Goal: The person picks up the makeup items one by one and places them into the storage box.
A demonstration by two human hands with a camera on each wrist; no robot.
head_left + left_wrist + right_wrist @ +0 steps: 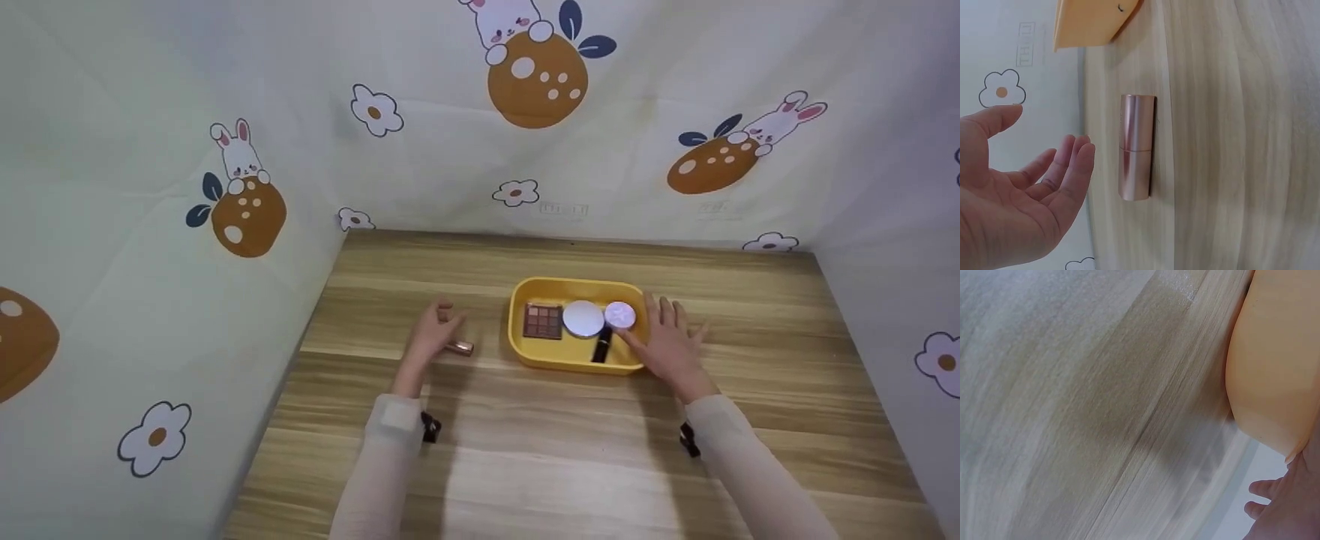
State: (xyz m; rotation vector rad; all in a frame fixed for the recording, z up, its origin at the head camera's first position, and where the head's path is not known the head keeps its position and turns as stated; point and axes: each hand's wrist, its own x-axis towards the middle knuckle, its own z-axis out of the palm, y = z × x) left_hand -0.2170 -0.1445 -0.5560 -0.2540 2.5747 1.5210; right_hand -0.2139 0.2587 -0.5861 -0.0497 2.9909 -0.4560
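Observation:
My left hand (435,330) hovers beside a rose-gold lipstick tube (1137,147) that lies on the wooden table. In the left wrist view its fingers are loosely bent, apart from the tube and holding nothing. My right hand (671,349) is at the right end of a yellow tray (551,363). Its thumb reaches over the rim, while the other fingers spread outside. Inside the tray lie an eyeshadow palette (542,321), a white round compact (583,319), a small lilac round case (620,315) and a black lipstick tube (601,346). The right wrist view hides the thumb.
The wooden tabletop (562,450) stretches in front of the tray. Pale cloth (435,172) printed with rabbits and flowers hangs behind the table and along both sides. Small black devices (430,427) sit at the wrists.

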